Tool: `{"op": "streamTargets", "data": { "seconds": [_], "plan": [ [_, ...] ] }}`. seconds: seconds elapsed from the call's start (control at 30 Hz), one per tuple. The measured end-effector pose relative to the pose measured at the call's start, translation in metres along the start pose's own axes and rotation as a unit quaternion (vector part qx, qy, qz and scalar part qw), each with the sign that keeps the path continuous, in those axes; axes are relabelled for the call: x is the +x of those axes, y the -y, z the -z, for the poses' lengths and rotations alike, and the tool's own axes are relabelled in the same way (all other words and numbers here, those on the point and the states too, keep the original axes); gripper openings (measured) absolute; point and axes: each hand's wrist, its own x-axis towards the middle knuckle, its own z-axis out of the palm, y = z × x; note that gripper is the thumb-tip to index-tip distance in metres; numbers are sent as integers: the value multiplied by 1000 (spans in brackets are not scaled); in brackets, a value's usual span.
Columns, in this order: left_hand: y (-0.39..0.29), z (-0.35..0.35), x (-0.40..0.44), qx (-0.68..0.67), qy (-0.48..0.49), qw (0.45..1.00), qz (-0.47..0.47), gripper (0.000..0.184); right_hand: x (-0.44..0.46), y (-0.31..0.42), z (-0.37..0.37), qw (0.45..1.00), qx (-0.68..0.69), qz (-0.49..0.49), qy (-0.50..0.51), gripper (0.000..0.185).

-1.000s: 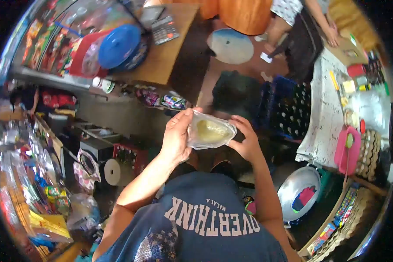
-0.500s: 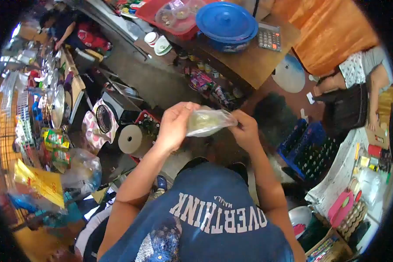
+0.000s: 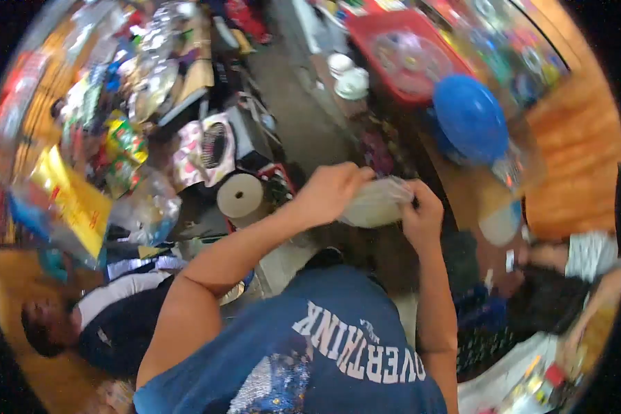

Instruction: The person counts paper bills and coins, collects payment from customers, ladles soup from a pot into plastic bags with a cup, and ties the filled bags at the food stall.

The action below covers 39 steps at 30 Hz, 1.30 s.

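Note:
Between my hands, in front of my chest, is a clear plastic bag (image 3: pixel 372 205) with something pale yellow-green inside. My left hand (image 3: pixel 332 193) grips the bag's left side with its fingers closed. At the upper right corner of the bag, my right hand (image 3: pixel 421 207) pinches the plastic between thumb and fingers. The view is slightly blurred, so the contents of the bag cannot be made out.
A blue lidded tub (image 3: pixel 470 119) and a red basin (image 3: pixel 407 55) stand at the upper right. Packets and a yellow bag (image 3: pixel 72 203) crowd the left. One person (image 3: pixel 121 317) is at the lower left, another person's arm (image 3: pixel 593 317) at the right.
The view has swung left, so the tub, basin and counter now lie further right and a person shows at the lower left. Both hands still hold the bag, its top now gathered more.

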Motion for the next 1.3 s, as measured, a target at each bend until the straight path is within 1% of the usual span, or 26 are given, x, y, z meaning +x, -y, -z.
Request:
{"op": "streamTargets", "data": {
  "seconds": [0.07,0.1,0.17,0.2,0.27,0.3,0.33,0.4,0.43,0.47,0.53,0.57,0.7,0.73,0.77,0.8,0.87,0.93,0.97,1.0,1.07,1.1,1.17,1.23,1.27,1.3],
  "plan": [
    [6,12,5,-5,54,995,82,34,22,-7,-10,1000,2,-6,19,10],
    [10,20,9,2,30,995,94,34,37,-9,-19,999,13,11,39,10],
    [22,33,19,24,54,995,85,33,67,-12,-36,997,52,-19,62,10],
    [32,42,25,23,40,995,93,33,85,-12,-46,996,54,-12,77,10],
    [59,56,40,46,-18,997,63,29,123,-13,-68,992,43,-4,115,10],
    [70,67,49,19,-74,997,27,28,144,-19,-81,991,42,1,124,10],
    [81,80,59,19,-84,996,30,28,166,-25,-96,989,52,15,137,10],
    [103,108,78,-45,-79,989,114,21,215,-36,-131,985,65,36,155,11],
    [123,119,88,-65,-104,988,92,29,240,-38,-147,980,57,46,185,11],
    [138,131,97,-70,-109,987,98,29,265,-40,-163,973,47,51,219,12],
    [168,163,123,-94,-144,979,105,23,322,-44,-201,966,51,80,241,12],
    [191,173,134,-130,-159,974,94,18,341,-45,-217,958,57,95,265,13],
    [248,235,182,-190,-227,950,102,20,436,-40,-293,941,28,90,325,16],
    [261,254,196,-190,-242,946,98,20,460,-44,-315,933,79,111,332,18],
    [276,273,208,-158,-261,945,121,21,486,-45,-338,922,130,138,336,20],
    [281,296,221,-165,-273,939,128,21,513,-39,-357,920,131,143,341,20],
    [308,334,244,-235,-294,914,148,20,560,-26,-394,884,89,125,442,33],
    [344,371,265,-108,-341,931,74,21,594,-25,-441,828,224,95,506,46],
    [356,386,273,-128,-344,925,99,22,614,-23,-462,804,220,113,541,56],
    [374,401,279,-91,-355,922,122,23,628,-14,-481,795,254,122,538,47],
    [397,432,293,-89,-376,913,127,23,667,-20,-534,821,196,142,518,33],
    [411,449,298,-63,-390,908,140,23,688,-13,-554,829,157,181,505,20],
    [441,479,301,-11,-417,890,184,23,726,-11,-610,810,148,220,523,20],
    [467,509,301,-16,-434,873,221,19,748,-1,-658,780,176,254,544,20],
    [480,523,300,-7,-447,865,230,18,759,4,-682,744,221,251,579,19],
    [490,535,300,-7,-463,854,239,18,766,9,-702,732,217,232,602,19]
  ]
}}
